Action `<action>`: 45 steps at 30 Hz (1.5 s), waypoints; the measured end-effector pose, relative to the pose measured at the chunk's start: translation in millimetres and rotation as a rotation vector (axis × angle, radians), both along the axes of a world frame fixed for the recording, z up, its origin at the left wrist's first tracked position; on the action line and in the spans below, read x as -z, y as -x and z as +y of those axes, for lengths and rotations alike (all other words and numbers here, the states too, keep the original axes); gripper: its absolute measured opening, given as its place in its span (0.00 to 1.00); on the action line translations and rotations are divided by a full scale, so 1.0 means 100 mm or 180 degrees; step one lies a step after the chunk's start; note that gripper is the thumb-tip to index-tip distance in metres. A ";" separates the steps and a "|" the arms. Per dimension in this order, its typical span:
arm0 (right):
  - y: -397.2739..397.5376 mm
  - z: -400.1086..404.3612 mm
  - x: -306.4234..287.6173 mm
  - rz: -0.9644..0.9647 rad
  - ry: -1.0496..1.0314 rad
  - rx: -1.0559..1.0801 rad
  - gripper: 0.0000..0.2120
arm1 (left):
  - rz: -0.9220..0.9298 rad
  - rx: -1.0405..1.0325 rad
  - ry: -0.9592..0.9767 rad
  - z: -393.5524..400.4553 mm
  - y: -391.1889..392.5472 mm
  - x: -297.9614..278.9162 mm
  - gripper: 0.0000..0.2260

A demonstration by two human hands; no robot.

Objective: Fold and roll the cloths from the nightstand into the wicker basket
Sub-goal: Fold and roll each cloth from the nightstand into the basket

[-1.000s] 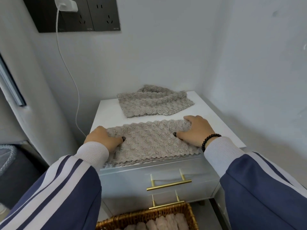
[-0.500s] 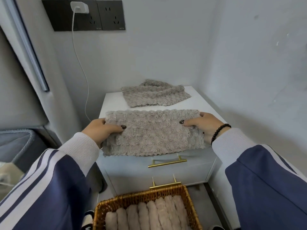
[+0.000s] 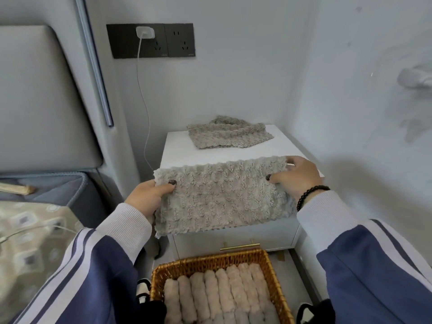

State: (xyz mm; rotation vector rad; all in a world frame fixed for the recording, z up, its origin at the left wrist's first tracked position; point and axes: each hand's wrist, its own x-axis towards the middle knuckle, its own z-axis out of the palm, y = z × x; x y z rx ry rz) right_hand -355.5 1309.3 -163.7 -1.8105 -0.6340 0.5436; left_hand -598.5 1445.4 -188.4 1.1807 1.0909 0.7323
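Note:
A folded grey fluffy cloth (image 3: 222,197) hangs in the air in front of the white nightstand (image 3: 180,148), stretched flat between my hands. My left hand (image 3: 149,195) pinches its left end and my right hand (image 3: 297,176) pinches its right end. A second grey cloth (image 3: 229,134) lies crumpled at the back of the nightstand top. Below, the wicker basket (image 3: 210,260) stands on the floor with several rolled cloths (image 3: 217,298) side by side in it.
A bed with a padded headboard (image 3: 42,101) and patterned cover (image 3: 30,242) fills the left. A charger cable (image 3: 142,101) drops from the wall socket beside the nightstand. The right wall is close. Gold drawer handle (image 3: 238,246) shows just above the basket.
Both hands lifted the folded cloth off the nightstand top and drew it toward me, so it now hangs in front of the drawers. The view tilted down, showing more of the basket.

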 end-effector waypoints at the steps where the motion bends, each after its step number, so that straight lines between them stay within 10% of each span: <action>1: 0.04 -0.03 -0.01 -0.0109 -0.0027 0.0003 0.20 | 0.0011 0.0022 -0.0033 -0.04 -0.01 0.00 0.05; 25: 0.66 0.14 0.10 -0.0439 -0.0638 -0.1049 0.34 | -0.0750 0.0732 0.0299 -0.36 -0.75 -0.06 0.16; 34: 0.67 0.09 0.16 0.0659 -0.1262 -0.1562 0.35 | -0.0899 0.0825 0.0031 -0.40 -0.67 -0.01 0.10; 37: 0.66 0.07 0.14 0.0845 -0.1318 -0.1310 0.34 | -0.0742 0.0637 0.0010 -0.42 -0.66 0.01 0.08; 42: 0.50 0.02 0.06 -0.0558 -0.0838 -0.0190 0.27 | -0.0802 0.0380 0.0118 -0.40 -0.63 -0.01 0.07; 45: 0.39 0.02 0.05 0.0132 -0.0425 -0.0259 0.27 | -0.1050 0.0382 0.0365 -0.40 -0.59 -0.09 0.09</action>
